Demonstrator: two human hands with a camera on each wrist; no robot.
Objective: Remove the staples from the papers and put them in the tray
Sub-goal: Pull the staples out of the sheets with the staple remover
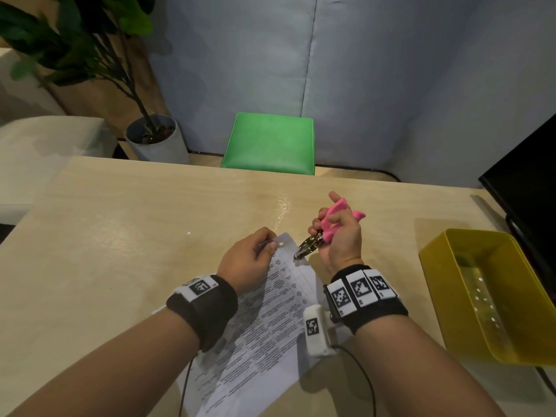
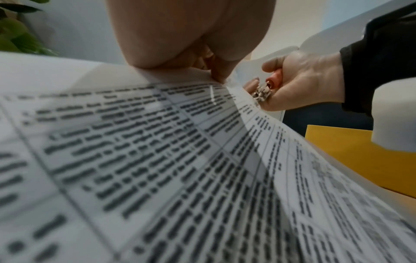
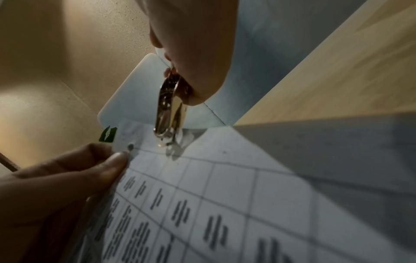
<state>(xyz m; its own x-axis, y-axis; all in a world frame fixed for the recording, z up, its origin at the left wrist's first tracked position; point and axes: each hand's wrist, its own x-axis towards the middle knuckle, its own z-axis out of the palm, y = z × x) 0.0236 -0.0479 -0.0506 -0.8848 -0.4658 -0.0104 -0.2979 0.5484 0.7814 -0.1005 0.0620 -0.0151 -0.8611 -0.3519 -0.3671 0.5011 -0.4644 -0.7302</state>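
Note:
A stack of printed papers (image 1: 270,320) lies slanted on the wooden table (image 1: 120,212). My left hand (image 1: 249,257) pinches the papers' top corner, thumb on top. My right hand (image 1: 337,236) grips a pink-handled staple remover (image 1: 328,219); its metal jaws (image 1: 304,247) sit on the top edge of the papers. In the right wrist view the metal tip (image 3: 167,137) touches the papers (image 3: 202,195) near my left thumb (image 3: 112,165). The left wrist view shows the papers (image 2: 157,160) close up and my right hand (image 2: 301,80) with the remover (image 2: 262,93). No staple can be made out.
A yellow tray (image 1: 493,296) stands at the right on the table, with small glinting bits inside. A black monitor (image 1: 526,176) is at the far right. A green cushion seat (image 1: 270,145) and a potted plant (image 1: 150,136) are behind the table.

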